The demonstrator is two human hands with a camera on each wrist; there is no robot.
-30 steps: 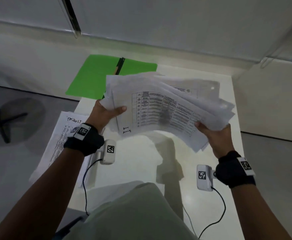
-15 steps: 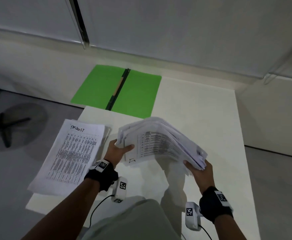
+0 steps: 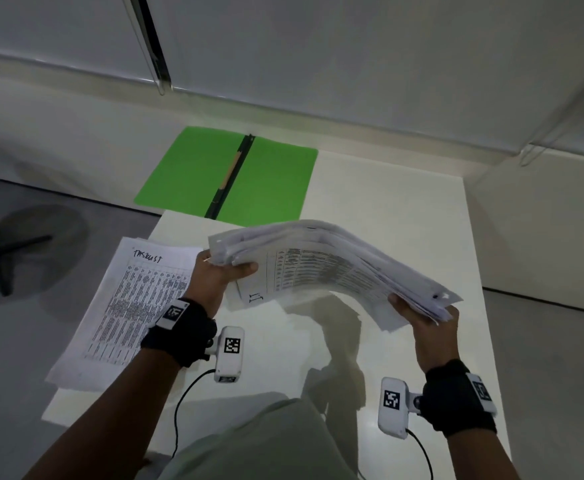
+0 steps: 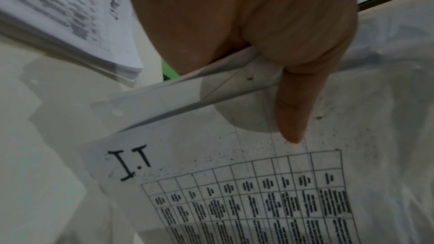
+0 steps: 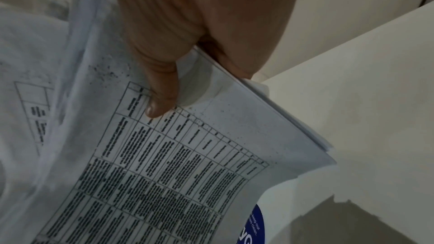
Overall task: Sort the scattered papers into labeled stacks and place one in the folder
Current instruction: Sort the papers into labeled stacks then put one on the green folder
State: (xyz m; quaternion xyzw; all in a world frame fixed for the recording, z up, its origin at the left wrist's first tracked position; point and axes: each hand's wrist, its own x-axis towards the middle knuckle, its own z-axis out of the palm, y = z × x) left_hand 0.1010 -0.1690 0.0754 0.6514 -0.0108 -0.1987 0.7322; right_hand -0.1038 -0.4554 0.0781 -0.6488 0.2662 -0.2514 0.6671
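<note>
A thick bundle of printed papers (image 3: 332,268) arches in the air above the white table (image 3: 404,209). Its nearest sheet (image 4: 234,183) carries a table and the handwritten mark "I.T". My left hand (image 3: 221,275) grips the bundle's left end, thumb on the near side. The right end is gripped by my right hand (image 3: 422,317), its thumb (image 5: 162,99) pressing the printed sheet (image 5: 187,155). A stack headed "TASKLIST" (image 3: 127,306) lies on the table's left edge. An open green folder (image 3: 228,178) lies flat at the far left corner, overhanging the edge.
Grey floor and a chair base (image 3: 3,258) lie to the left of the table. White walls (image 3: 352,57) stand close behind and to the right. A blue round sticker (image 5: 256,229) shows on the table under the bundle.
The bundle came down from in front of the folder and both hands squared it into a tighter arched pack. The folder and the tasklist stack lie uncovered.
</note>
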